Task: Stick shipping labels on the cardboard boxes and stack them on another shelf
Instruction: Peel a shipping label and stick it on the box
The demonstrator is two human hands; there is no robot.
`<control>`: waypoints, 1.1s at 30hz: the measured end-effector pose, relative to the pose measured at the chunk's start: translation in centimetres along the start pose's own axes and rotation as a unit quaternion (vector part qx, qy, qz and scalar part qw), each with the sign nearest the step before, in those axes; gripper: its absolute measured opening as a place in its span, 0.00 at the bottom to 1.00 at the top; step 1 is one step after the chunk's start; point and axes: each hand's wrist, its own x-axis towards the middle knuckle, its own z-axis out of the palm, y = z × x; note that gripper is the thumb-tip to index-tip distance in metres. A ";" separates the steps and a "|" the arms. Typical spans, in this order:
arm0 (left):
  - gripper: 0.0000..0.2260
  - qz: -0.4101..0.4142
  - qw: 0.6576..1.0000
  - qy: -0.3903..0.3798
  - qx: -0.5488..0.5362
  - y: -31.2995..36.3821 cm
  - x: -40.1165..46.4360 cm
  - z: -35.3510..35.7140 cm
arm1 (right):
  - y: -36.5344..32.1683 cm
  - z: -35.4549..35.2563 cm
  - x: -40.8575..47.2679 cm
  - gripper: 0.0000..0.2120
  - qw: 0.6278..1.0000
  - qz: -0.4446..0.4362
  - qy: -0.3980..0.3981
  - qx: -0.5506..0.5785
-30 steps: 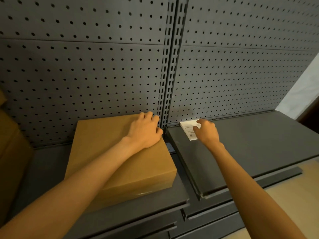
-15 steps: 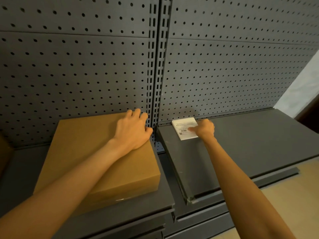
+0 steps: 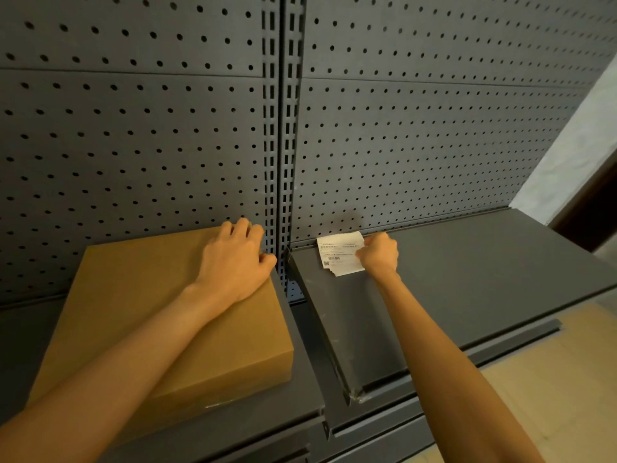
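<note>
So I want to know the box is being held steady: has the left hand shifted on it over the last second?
No. The left hand rests on the cardboard box's far right corner, beside the slotted upright, just as before.

Clearance around the cardboard box (image 3: 160,315) on the shelving.
Pegboard wall (image 3: 133,145) closes off behind the box; right of it, the bare shelf (image 3: 484,289) lies open beyond the label stack (image 3: 339,253).

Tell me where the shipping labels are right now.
In the head view, the shipping labels lie at the back left corner of the right-hand shelf, against the pegboard, with the right hand pinching their edge.
</note>
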 end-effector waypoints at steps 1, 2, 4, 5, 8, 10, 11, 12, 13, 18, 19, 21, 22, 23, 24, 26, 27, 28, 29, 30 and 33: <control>0.10 0.000 1.000 0.001 -0.001 0.0 0.0 0.0 | 0.0 0.0 0.0 0.10 1.000 0.002 -0.004 0.002; 0.10 0.000 1.000 0.001 -0.002 0.0 0.0 0.0 | -0.1 -0.1 -0.1 0.10 1.000 0.004 -0.007 0.004; 0.10 -0.001 1.000 0.003 -0.008 -0.1 -0.1 0.0 | 0.0 -0.1 -0.3 0.10 1.000 0.006 -0.009 0.010; 0.11 -0.001 1.000 0.004 -0.010 -0.1 -0.1 0.0 | -0.1 -0.1 -0.3 0.10 1.000 0.007 -0.009 0.014; 0.12 -0.003 1.000 0.003 -0.010 -0.1 -0.1 0.0 | -0.1 -0.3 -0.6 0.10 1.000 0.009 -0.008 0.022; 0.12 -0.004 1.000 0.003 -0.015 -0.1 -0.1 0.0 | -0.3 -0.6 -1.1 0.09 1.000 0.002 -0.007 0.026; 0.12 -0.004 1.000 0.004 -0.018 -0.1 -0.1 0.0 | -0.4 -0.8 -1.3 0.08 1.000 -0.002 -0.002 0.031; 0.12 -0.004 1.000 0.004 -0.020 -0.1 -0.1 0.0 | -0.5 -0.9 -1.6 0.11 0.999 -0.004 0.005 0.039; 0.11 -0.005 1.000 0.004 -0.021 -0.2 -0.2 0.0 | -0.6 -1.1 -2.0 0.14 0.999 -0.009 0.012 0.046; 0.11 -0.018 0.998 0.004 -0.052 -0.4 -0.1 0.0 | -1.7 -2.4 -4.7 0.14 0.991 -0.043 0.012 0.127; 0.11 -0.022 0.998 0.002 -0.063 -0.5 0.0 0.0 | -2.1 -2.7 -5.3 0.13 0.987 -0.056 0.003 0.153; 0.13 -0.032 0.995 -0.002 -0.095 -0.8 0.2 -0.1 | -3.0 -3.3 -6.7 0.11 0.973 -0.076 -0.030 0.215; 0.15 -0.042 0.992 -0.003 -0.122 -1.0 0.2 -0.4 | -3.6 -3.5 -7.3 0.09 0.965 -0.083 -0.048 0.243; 0.16 -0.057 0.986 -0.005 -0.158 -1.1 0.3 -0.8 | -4.2 -3.7 -8.0 0.09 0.958 -0.089 -0.064 0.265; 0.17 -0.075 0.977 -0.005 -0.201 -1.3 0.3 -1.4 | -4.9 -3.9 -8.6 0.10 0.952 -0.097 -0.079 0.280; 0.17 -0.114 0.947 -0.007 -0.301 -1.7 0.2 -2.7 | -6.1 -4.0 -9.8 0.11 0.940 -0.113 -0.105 0.305; 0.16 -0.128 0.928 -0.013 -0.350 -2.0 0.1 -3.3 | -6.7 -4.0 -10.5 0.11 0.934 -0.119 -0.118 0.316; 0.13 -0.136 0.907 -0.023 -0.397 -2.4 -0.1 -3.9 | -7.2 -3.9 -11.1 0.11 0.927 -0.127 -0.130 0.327; 0.10 -0.141 0.886 -0.036 -0.441 -2.8 -0.5 -4.4 | -7.7 -3.8 -11.7 0.10 0.923 -0.134 -0.142 0.332; 0.08 -0.148 0.862 -0.050 -0.482 -3.1 -1.0 -4.9 | -8.2 -3.6 -12.3 0.10 0.919 -0.140 -0.152 0.335; 0.07 -0.174 0.802 -0.074 -0.567 -4.0 -2.7 -6.0 | -9.3 -2.8 -13.6 0.09 0.912 -0.150 -0.172 0.341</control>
